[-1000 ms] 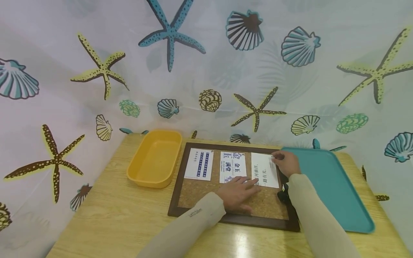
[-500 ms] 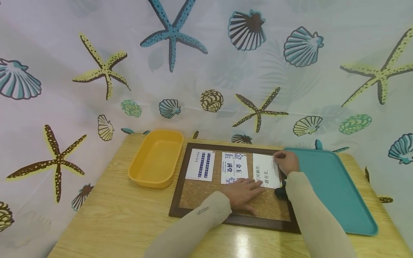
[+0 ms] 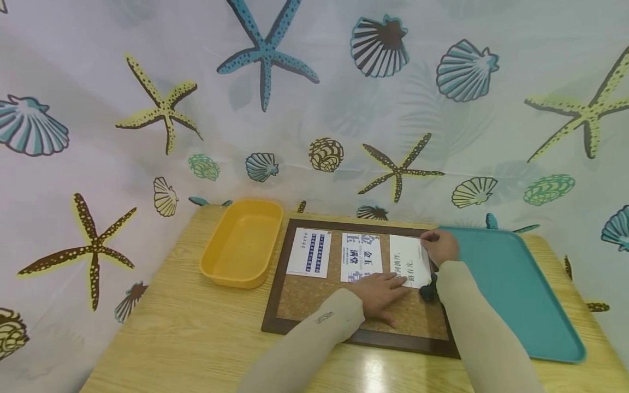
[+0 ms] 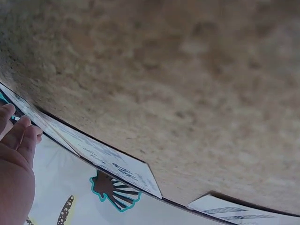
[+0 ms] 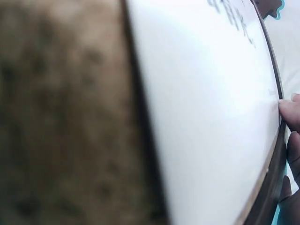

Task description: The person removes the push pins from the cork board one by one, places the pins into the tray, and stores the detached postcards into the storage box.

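Note:
A cork board point(image 3: 314, 299) with a dark brown frame lies on the table. Three printed paper cards are on its upper half: the left card point(image 3: 308, 254), the middle card point(image 3: 360, 267) and the right card point(image 3: 411, 261). My left hand point(image 3: 380, 295) rests spread on the cork, fingertips over the lower edges of the middle and right cards. At the right card's upper right corner, my right hand point(image 3: 442, 248) pinches with thumb and forefinger. In the right wrist view, fingertips point(image 5: 288, 112) touch that corner beside the frame; anything small between them is hidden.
To the board's left stands a yellow basin point(image 3: 241, 278). A teal tray point(image 3: 506, 289) lies at the right, against the board, partly under the right forearm. Behind the wooden table point(image 3: 187, 327) hangs a curtain point(image 3: 295, 120) printed with starfish and shells.
The whole head view has shifted slightly, so everything appears a little further right. My left hand slid slightly rightward along the board. My right hand stays at the right card's corner.

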Available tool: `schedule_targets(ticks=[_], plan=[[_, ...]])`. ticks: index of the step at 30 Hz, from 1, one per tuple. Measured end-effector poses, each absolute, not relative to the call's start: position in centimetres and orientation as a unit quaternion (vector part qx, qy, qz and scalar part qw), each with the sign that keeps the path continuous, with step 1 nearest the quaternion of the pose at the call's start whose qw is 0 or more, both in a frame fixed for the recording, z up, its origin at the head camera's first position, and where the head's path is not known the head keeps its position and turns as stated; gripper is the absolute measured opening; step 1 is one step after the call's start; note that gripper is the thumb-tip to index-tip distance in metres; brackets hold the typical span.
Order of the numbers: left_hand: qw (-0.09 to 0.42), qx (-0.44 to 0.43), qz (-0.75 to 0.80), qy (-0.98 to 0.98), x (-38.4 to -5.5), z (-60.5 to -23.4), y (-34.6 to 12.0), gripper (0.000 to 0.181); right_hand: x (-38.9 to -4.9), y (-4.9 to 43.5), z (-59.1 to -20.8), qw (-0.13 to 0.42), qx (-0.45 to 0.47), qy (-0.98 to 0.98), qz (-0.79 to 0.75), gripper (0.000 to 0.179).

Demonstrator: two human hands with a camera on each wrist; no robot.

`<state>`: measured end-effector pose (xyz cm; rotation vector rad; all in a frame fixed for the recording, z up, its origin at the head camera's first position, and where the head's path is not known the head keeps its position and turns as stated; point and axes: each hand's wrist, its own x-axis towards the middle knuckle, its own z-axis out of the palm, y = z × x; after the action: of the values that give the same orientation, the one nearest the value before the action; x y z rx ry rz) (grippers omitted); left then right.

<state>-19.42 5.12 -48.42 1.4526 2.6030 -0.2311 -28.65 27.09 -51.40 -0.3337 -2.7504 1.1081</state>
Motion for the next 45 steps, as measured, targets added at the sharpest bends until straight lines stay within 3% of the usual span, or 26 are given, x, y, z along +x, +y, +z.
schedule_targets(ticks=[29, 45], plan=[[0.123, 0.469, -0.12, 0.867, -19.7, -49.4, 6.2, 0.091, -28.5, 27.1, -51.8, 0.082, -0.093, -0.928, 0.35, 0.019], [0.116, 0.467, -0.113, 0.869, -19.6, -48.6, 5.9, 0.089, -28.8, 27.2, -51.9, 0.082, -0.09, -0.926, 0.356, 0.019]])
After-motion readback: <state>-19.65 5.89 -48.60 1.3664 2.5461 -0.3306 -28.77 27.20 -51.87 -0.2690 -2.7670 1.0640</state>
